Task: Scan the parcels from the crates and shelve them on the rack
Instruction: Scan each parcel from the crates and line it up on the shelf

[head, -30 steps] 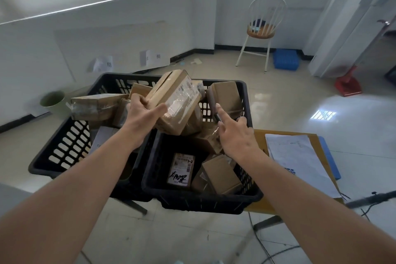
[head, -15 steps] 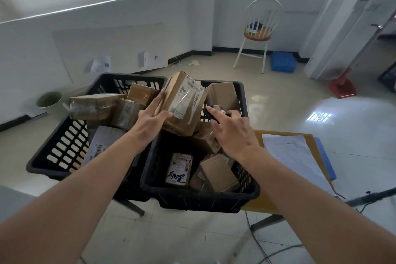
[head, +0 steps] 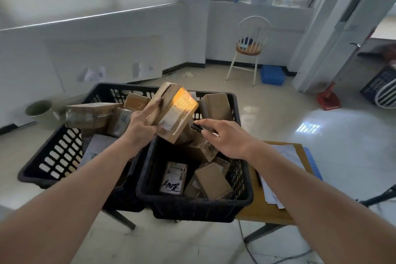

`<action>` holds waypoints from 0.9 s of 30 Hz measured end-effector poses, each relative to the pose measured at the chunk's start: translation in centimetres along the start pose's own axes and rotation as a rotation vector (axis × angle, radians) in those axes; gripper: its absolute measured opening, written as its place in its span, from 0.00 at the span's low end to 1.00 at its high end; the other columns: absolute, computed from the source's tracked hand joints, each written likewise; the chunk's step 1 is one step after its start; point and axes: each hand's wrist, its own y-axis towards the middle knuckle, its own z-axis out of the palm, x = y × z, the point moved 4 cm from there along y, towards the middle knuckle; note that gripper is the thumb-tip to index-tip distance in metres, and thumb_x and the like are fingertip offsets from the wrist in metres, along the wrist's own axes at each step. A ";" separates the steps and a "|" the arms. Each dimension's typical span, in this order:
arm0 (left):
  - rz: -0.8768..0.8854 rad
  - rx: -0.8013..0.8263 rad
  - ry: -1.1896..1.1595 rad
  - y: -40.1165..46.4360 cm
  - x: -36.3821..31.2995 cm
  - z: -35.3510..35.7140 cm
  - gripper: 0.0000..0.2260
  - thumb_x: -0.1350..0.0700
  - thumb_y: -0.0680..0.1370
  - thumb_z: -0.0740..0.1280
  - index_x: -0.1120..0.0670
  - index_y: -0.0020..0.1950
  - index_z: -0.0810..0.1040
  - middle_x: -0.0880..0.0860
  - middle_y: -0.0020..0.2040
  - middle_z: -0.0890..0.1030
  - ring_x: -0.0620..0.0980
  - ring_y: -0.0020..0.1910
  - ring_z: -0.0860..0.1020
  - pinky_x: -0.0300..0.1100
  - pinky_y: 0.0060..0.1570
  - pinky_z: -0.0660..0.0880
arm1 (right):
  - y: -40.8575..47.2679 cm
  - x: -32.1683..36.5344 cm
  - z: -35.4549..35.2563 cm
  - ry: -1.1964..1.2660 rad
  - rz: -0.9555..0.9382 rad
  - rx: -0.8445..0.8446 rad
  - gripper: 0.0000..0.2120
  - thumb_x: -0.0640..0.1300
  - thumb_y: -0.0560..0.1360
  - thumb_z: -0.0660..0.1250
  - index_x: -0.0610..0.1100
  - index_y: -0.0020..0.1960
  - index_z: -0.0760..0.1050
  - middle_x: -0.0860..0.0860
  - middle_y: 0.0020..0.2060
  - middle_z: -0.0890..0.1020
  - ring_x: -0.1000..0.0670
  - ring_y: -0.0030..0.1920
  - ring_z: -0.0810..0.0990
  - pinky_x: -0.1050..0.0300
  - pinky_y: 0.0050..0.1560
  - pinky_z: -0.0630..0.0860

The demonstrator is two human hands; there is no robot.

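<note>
While an orange glow falls on its shipping label, a cardboard parcel (head: 171,111) is gripped in the curled fingers of the left hand (head: 140,127) above the right-hand black crate (head: 194,204), its long axis tilted up and away. A dark handheld scanner (head: 198,128), held in the right hand (head: 227,138), is aimed at the label just beyond the fingertips.

Right crate (head: 194,209): open gap at near-left floor beside labelled parcel (head: 173,178); far half choked with stacked boxes (head: 216,106). Left crate (head: 50,156) piled along far wall.
</note>
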 end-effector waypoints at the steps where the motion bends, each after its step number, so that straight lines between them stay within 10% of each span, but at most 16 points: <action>1: 0.006 -0.004 0.005 0.0 -0.1 -0.1 0.38 0.65 0.79 0.72 0.23 0.73 0.70 0.53 0.76 0.62 0.62 0.74 0.70 0.62 0.71 0.74 | -0.1 0.2 -0.1 0.004 0.001 0.015 0.21 0.56 0.88 0.57 0.63 0.80 0.67 0.52 0.71 0.79 0.50 0.63 0.80 0.47 0.65 0.78; 10: 0.000 -0.002 -0.011 -0.5 -0.2 -0.3 0.38 0.65 0.79 0.72 0.23 0.72 0.71 0.54 0.75 0.63 0.62 0.72 0.71 0.63 0.71 0.75 | -1.2 1.0 -0.6 -0.013 0.040 0.114 0.20 0.55 0.88 0.57 0.63 0.79 0.67 0.60 0.48 0.78 0.56 0.40 0.80 0.59 0.45 0.78; 19: -0.040 0.017 -0.043 -1.1 -0.5 -0.1 0.39 0.65 0.77 0.73 0.23 0.71 0.71 0.54 0.74 0.66 0.62 0.71 0.73 0.61 0.70 0.76 | -1.8 1.7 0.1 -0.019 0.097 0.140 0.20 0.57 0.87 0.57 0.65 0.79 0.67 0.53 0.57 0.82 0.48 0.54 0.84 0.50 0.59 0.81; 27: -0.081 0.072 -0.397 -4.1 -4.2 -0.1 0.36 0.71 0.81 0.68 0.33 0.76 0.73 0.54 0.70 0.75 0.55 0.66 0.80 0.56 0.63 0.82 | -1.0 1.9 0.7 0.102 0.117 -0.093 0.20 0.52 0.88 0.57 0.61 0.79 0.68 0.56 0.43 0.79 0.57 0.31 0.76 0.64 0.35 0.72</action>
